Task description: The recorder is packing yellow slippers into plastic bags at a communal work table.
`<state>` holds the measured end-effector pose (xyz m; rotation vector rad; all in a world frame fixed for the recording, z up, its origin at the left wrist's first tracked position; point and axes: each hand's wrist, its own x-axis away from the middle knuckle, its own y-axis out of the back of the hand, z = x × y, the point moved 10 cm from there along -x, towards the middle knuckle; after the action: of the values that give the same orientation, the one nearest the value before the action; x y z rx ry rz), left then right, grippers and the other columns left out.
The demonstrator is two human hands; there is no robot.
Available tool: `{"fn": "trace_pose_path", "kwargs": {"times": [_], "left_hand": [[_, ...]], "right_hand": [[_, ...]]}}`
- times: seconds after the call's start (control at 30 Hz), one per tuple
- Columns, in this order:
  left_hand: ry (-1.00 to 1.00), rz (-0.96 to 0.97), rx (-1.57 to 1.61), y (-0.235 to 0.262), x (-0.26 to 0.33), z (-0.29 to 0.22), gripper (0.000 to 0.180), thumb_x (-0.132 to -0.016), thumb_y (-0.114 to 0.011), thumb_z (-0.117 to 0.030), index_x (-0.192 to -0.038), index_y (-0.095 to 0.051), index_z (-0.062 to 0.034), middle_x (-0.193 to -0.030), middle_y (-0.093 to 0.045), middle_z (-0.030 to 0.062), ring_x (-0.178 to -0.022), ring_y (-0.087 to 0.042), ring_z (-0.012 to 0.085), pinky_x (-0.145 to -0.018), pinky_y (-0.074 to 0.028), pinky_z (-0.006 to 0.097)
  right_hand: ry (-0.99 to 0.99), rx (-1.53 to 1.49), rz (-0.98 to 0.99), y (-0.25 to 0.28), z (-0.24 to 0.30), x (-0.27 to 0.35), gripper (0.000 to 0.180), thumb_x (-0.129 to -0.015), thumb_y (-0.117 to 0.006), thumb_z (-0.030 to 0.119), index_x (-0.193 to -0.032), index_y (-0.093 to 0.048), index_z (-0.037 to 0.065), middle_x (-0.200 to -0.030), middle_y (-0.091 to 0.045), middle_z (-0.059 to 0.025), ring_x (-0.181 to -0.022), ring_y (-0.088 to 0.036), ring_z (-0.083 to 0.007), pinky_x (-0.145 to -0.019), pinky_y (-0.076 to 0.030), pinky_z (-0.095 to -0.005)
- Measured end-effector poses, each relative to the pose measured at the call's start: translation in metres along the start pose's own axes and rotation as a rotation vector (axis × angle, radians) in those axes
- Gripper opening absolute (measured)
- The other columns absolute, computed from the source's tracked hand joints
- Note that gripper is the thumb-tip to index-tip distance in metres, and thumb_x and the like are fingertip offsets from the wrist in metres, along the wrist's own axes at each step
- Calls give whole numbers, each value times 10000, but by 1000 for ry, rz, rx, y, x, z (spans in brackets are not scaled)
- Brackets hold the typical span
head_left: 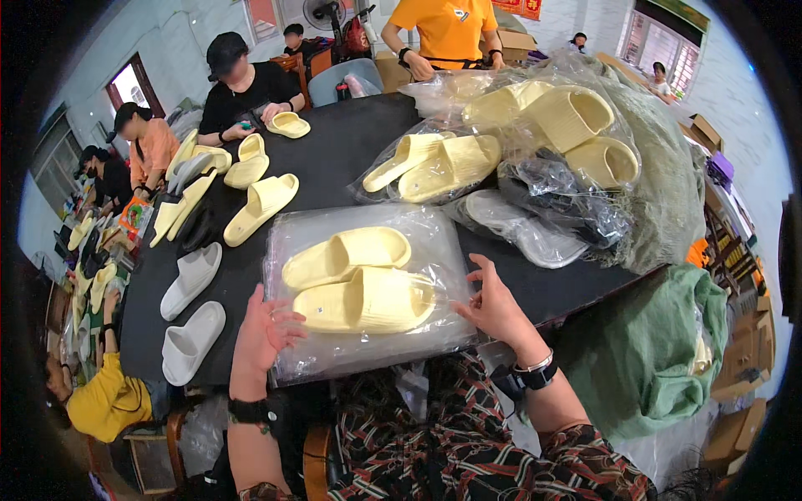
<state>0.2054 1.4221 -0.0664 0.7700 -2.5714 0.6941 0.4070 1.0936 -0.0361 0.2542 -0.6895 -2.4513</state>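
Note:
A pair of pale yellow slide slippers (pixel 363 302) lies side by side on a stack of clear plastic bags (pixel 334 359) at the near edge of the table. Shiny film shows around the pair, but I cannot tell whether it is fully inside the top bag. To the left of the slippers is my left hand (pixel 269 327), open with fingers spread, over the bags' left edge. My right hand (pixel 494 302) is open at the right edge of the stack, fingers apart and curved toward the slippers. Neither hand grips anything visibly.
Bagged yellow slippers (pixel 451 163) are heaped at the back right beside a grey-green woven sack (pixel 660 167). Loose yellow and grey slippers (pixel 192 342) line the black table's (pixel 334 138) left side. A green sack (pixel 652 359) stands at right. Co-workers sit and stand around.

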Motion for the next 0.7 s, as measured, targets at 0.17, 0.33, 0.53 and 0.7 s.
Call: {"fn": "trace_pose_path", "kwargs": {"times": [0.17,0.33,0.53,0.7], "left_hand": [[-70,-21,-228,0,-34,-6,381,-1009,-576,-361,-1175,-565,-19,-836,-681,121,-673,-688,235,-563,-475,293],[-326,-59,-149,10,-24,-34,289,-1015,-548,-270,-1131,-616,-14,-796,-690,101,-701,-692,212,-595,-471,295],[-67,-15,-196,21,-31,-15,353,-1007,-528,-317,-1160,-583,-4,-878,-699,144,-720,-707,269,-627,-531,344],[-3,17,-92,21,-65,-31,444,-999,-572,-380,-1185,-537,21,-914,-682,179,-698,-698,317,-658,-567,396]], "right_hand": [[66,-14,75,-12,0,5,868,-808,-741,-18,-1514,-245,71,-1269,-561,-208,-785,-655,-173,-727,-540,-305],[13,-71,159,-9,-4,7,899,-811,-716,-43,-1540,-211,106,-1244,-592,-197,-804,-665,-173,-779,-541,-310],[47,-75,187,-5,-8,9,867,-841,-725,25,-1534,-208,86,-1223,-605,-219,-801,-682,-202,-727,-554,-328],[-63,-29,42,2,-14,0,813,-859,-752,97,-1500,-254,48,-1172,-620,-223,-812,-687,-249,-724,-556,-358]]}}
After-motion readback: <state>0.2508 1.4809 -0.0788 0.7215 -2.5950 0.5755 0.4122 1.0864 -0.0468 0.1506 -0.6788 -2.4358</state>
